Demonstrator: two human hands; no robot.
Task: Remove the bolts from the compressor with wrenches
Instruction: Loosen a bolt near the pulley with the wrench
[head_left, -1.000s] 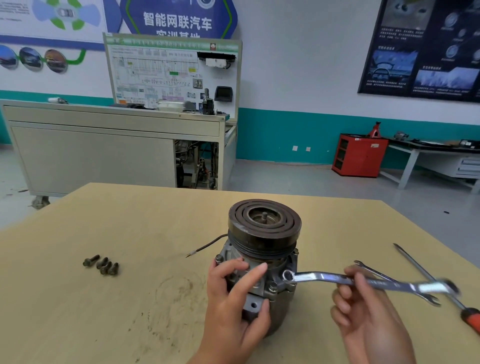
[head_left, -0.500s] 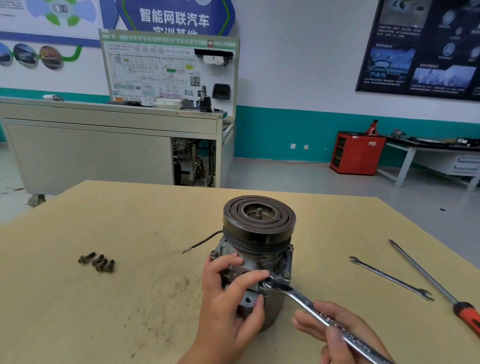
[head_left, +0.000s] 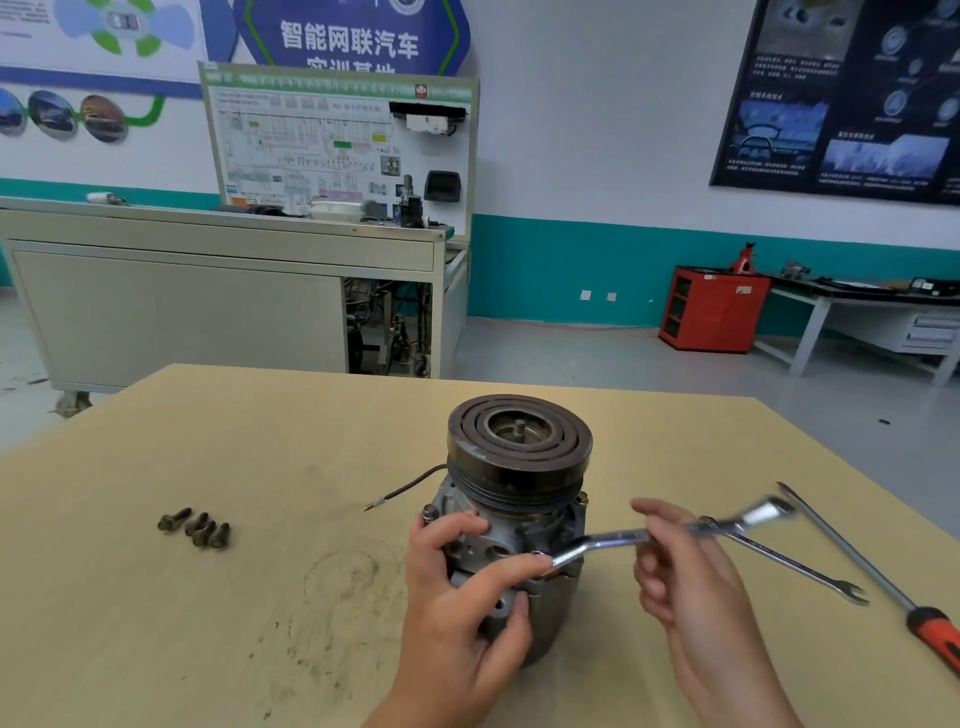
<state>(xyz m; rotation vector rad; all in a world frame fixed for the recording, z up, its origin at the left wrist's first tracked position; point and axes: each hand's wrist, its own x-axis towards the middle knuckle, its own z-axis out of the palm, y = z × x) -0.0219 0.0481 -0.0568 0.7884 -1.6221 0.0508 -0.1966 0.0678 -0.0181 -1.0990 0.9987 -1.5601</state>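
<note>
Wrench in right hand, against compressor

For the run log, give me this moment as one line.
left hand grips compressor | right hand holds wrench, head at compressor flange | four bolts loose on table | second wrench, screwdriver lying right

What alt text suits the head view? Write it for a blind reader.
A left hand grips a compressor standing on a table while the right hand holds a wrench at its flange. Four bolts lie to the left; a second wrench and a red-handled screwdriver lie to the right.
</note>
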